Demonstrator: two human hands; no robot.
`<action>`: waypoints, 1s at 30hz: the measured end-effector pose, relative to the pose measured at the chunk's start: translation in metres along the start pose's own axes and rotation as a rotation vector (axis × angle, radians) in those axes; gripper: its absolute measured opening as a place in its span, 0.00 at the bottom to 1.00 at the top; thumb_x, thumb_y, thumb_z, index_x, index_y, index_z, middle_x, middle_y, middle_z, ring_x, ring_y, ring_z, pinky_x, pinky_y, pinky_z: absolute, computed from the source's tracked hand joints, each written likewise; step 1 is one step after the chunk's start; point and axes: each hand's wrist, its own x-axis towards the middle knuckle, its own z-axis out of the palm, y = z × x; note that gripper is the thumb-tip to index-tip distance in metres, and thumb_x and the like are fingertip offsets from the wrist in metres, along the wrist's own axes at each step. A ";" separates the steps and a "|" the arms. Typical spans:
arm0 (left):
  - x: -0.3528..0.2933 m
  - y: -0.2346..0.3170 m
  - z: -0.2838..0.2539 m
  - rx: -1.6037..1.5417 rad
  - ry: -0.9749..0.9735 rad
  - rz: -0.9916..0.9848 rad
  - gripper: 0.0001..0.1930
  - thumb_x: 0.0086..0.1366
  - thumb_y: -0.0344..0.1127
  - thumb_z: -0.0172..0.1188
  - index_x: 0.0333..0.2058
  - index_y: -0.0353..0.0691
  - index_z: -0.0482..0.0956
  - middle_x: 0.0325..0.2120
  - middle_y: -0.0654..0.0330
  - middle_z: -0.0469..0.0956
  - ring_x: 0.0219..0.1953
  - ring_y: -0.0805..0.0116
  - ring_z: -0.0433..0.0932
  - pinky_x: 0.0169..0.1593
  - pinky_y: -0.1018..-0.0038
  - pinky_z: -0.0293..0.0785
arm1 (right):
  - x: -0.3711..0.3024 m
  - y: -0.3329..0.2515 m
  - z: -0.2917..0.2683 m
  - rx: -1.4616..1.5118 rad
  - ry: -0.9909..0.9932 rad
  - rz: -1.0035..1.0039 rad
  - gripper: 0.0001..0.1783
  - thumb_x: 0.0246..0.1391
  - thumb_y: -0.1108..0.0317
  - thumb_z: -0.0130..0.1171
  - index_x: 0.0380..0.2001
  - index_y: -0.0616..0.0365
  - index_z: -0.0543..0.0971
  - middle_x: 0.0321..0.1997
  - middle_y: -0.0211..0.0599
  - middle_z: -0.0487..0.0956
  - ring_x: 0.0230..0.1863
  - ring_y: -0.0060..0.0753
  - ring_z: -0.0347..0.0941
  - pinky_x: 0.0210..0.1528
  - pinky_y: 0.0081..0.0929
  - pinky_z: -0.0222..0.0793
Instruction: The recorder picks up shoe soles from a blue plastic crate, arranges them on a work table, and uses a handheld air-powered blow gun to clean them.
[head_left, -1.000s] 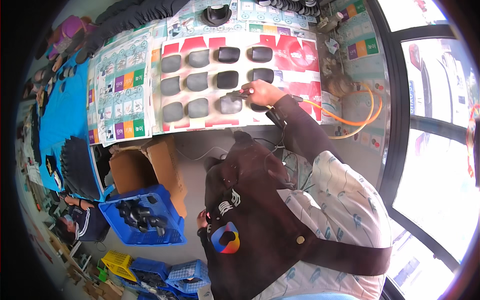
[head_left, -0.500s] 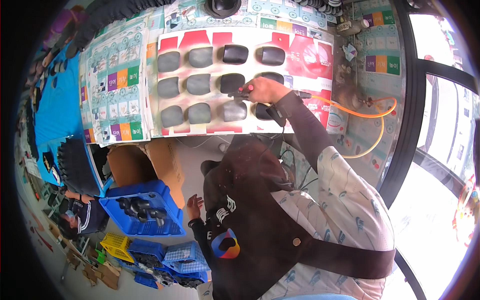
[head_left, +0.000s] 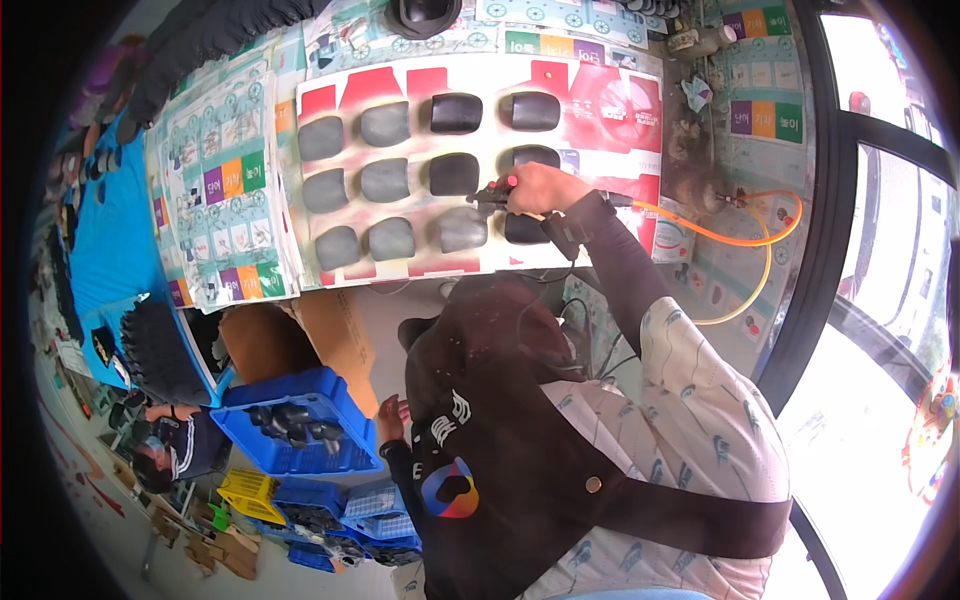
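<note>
My right hand is closed round a small black spray gun, held low over a white and red sheet. Rows of curved, pad-like pieces lie on that sheet. Just past the gun's nozzle is a dark piece, and on the near side of it a grey piece. Pieces at the left look matt grey; several at the right are black and glossier. My wrist and the gun partly cover a black piece. Down by my side, my left hand hangs with loose fingers, holding nothing.
An orange hose runs from the gun to the right wall. Printed sheets cover the table's left part. Beside my left hand stand a blue crate with black parts and an open cardboard box. A person sits at far left.
The view has shifted a little, moving the table leftward in it. Relative to the pieces, the spray gun has moved right. My left hand still hangs at my side.
</note>
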 end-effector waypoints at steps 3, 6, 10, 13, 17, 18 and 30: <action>0.011 0.014 0.002 -0.028 0.052 -0.091 0.17 0.74 0.44 0.53 0.54 0.40 0.76 0.40 0.56 0.84 0.37 0.67 0.84 0.37 0.73 0.76 | -0.001 0.009 0.000 0.002 -0.017 0.024 0.16 0.41 0.65 0.57 0.29 0.67 0.82 0.32 0.61 0.81 0.39 0.63 0.78 0.43 0.49 0.73; 0.011 0.028 0.007 0.025 0.082 -0.037 0.17 0.74 0.44 0.53 0.54 0.40 0.77 0.39 0.56 0.85 0.37 0.67 0.84 0.37 0.73 0.76 | -0.005 0.012 0.000 -0.051 0.038 -0.094 0.14 0.41 0.66 0.57 0.27 0.67 0.81 0.31 0.62 0.80 0.38 0.64 0.78 0.42 0.48 0.73; 0.013 0.037 0.003 0.094 0.061 0.024 0.17 0.74 0.43 0.53 0.53 0.39 0.78 0.38 0.57 0.85 0.36 0.67 0.84 0.37 0.73 0.75 | -0.018 0.013 0.006 0.052 0.010 -0.020 0.13 0.41 0.66 0.56 0.28 0.65 0.81 0.31 0.60 0.80 0.38 0.63 0.78 0.41 0.49 0.72; 0.022 0.035 0.000 0.094 0.028 0.060 0.17 0.73 0.43 0.54 0.52 0.39 0.78 0.37 0.56 0.85 0.35 0.68 0.84 0.36 0.74 0.75 | -0.029 0.017 0.002 0.014 0.026 -0.001 0.17 0.40 0.65 0.59 0.34 0.62 0.83 0.33 0.57 0.82 0.38 0.59 0.78 0.40 0.46 0.73; 0.025 0.017 -0.011 0.087 0.038 0.058 0.17 0.73 0.42 0.54 0.53 0.39 0.78 0.37 0.56 0.85 0.36 0.68 0.84 0.36 0.74 0.75 | -0.063 -0.013 0.010 -0.078 -0.057 0.124 0.26 0.39 0.61 0.65 0.45 0.58 0.83 0.40 0.53 0.84 0.43 0.53 0.80 0.46 0.38 0.74; 0.023 0.007 -0.016 0.075 0.046 0.068 0.17 0.73 0.42 0.54 0.53 0.39 0.78 0.37 0.56 0.85 0.36 0.68 0.84 0.36 0.74 0.75 | -0.072 -0.026 0.014 -0.096 -0.008 0.153 0.27 0.40 0.60 0.65 0.47 0.57 0.82 0.41 0.53 0.84 0.45 0.52 0.80 0.49 0.36 0.74; 0.086 -0.158 -0.071 -0.070 -0.082 0.119 0.15 0.71 0.40 0.56 0.49 0.37 0.80 0.36 0.53 0.85 0.34 0.68 0.83 0.30 0.76 0.76 | -0.101 -0.039 0.091 -0.060 0.328 -0.123 0.25 0.47 0.60 0.61 0.50 0.56 0.83 0.40 0.50 0.85 0.40 0.51 0.81 0.47 0.38 0.76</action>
